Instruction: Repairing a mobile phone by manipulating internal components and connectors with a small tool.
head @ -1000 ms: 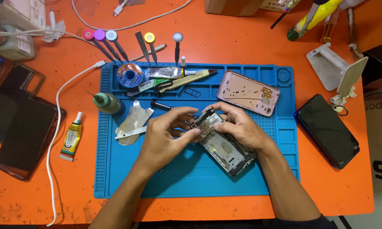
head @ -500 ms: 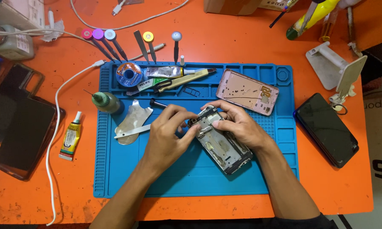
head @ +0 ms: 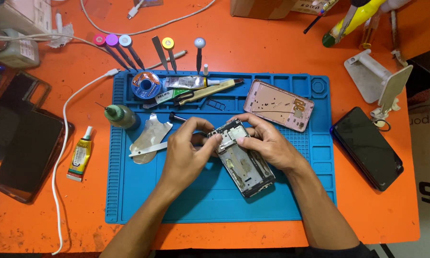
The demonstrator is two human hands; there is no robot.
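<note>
left hand (head: 188, 150) curled over the upper edge of an opened phone frame (head: 243, 160), fingertips pinching at its top corner, apparently to work on a small part there; what sits under the fingertips hidden. right hand (head: 265, 141) clasped round the opposite side of the same frame, thumb pressed on the inner plate, seemingly steadying it against the push from the other side. frame lying tilted near the middle of the blue work mat (head: 215, 200), lower end resting on the mat, upper end lifted slightly into the hands; bare metal inside facing up, so internals reachable.

just left of the hands, a thin metal prying sheet (head: 150, 136) and a pale flat spudger (head: 145, 150), near enough to grab without stretching. a small green bottle (head: 119, 116) with needle tip at the mat's left edge. along the mat's top tray: solder wick spool (head: 145, 85), glue tube (head: 184, 83), tweezers-like tool, parked out of the working zone. pink back cover (head: 279, 105) laid inside-up at upper right of the mat, set apart from the frame. row of screwdrivers (head: 124, 48) with coloured caps above the mat on the orange table (head: 272, 43). dark phone (head: 365, 145) right of the mat, more dark phones (head: 26, 148) and a yellow adhesive tube (head: 79, 155) to the left, white cable (head: 64, 143) trailing alongside.
</note>
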